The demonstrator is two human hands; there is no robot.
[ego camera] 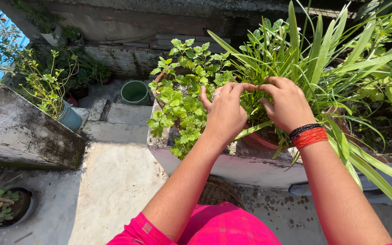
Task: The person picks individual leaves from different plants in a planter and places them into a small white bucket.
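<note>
- The left hand (225,111) and right hand (286,105) are meeting over the grass plant (291,54), fingers seemingly pinching thin blades.
- The blades are looking light, soft and easily torn; gripping near the base is probably safest.

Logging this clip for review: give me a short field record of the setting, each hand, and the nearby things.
setting: outdoor concrete ledge with potted plants
left hand: ring on one finger, fingertips in the long-leaved plant
right hand: fingers curled into the same plant, red and black bands on the wrist
pot: terracotta pot below both hands
beside: lobed-leaf plant left of the hands
further off: green pot
</note>
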